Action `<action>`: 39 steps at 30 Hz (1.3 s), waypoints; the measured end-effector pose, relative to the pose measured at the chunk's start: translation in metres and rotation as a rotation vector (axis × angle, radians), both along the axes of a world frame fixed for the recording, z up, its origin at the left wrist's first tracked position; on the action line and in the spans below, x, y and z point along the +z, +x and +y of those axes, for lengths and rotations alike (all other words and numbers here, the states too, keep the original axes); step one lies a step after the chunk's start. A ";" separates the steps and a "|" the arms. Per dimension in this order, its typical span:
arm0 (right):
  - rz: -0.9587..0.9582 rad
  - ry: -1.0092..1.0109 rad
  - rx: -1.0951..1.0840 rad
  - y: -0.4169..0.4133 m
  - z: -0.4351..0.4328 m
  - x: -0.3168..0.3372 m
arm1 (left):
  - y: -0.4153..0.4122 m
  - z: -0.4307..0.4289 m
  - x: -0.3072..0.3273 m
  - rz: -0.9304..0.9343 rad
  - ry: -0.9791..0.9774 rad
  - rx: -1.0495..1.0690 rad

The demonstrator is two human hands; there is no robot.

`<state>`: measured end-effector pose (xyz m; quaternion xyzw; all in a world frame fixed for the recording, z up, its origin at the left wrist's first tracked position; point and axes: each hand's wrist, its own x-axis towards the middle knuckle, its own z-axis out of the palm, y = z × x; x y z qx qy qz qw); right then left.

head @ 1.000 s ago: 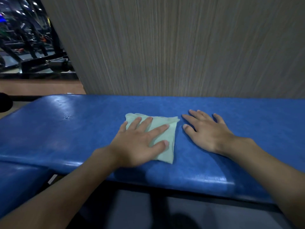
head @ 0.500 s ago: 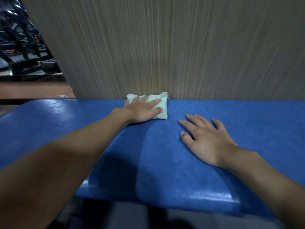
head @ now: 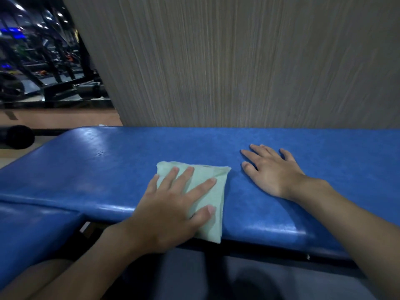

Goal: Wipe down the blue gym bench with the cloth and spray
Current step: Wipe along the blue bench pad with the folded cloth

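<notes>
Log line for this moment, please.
task: bench wipe | left hand: flat on cloth, near front edge of blue bench | right hand: flat on bare pad beside cloth | spray: not in view

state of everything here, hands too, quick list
cloth, folded, flat on the bench, near corner hanging over the front edge
left hand, flat on the cloth, fingers straight and spread
right hand, flat on bare bench, right of the cloth, not touching it
blue bench, glossy; wet or dry cannot be told
spray, not in view
</notes>
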<state>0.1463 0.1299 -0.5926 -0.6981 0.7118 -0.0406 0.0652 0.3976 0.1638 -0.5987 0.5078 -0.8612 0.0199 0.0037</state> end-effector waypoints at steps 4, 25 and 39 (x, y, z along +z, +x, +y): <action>0.043 -0.039 0.028 0.003 -0.004 0.007 | 0.000 0.000 0.000 0.015 0.012 0.025; -0.014 -0.019 0.032 0.012 -0.008 -0.002 | -0.052 -0.220 0.008 0.020 0.167 0.084; 0.076 -0.011 0.033 0.021 -0.008 0.013 | 0.017 -0.026 0.013 0.012 0.095 0.007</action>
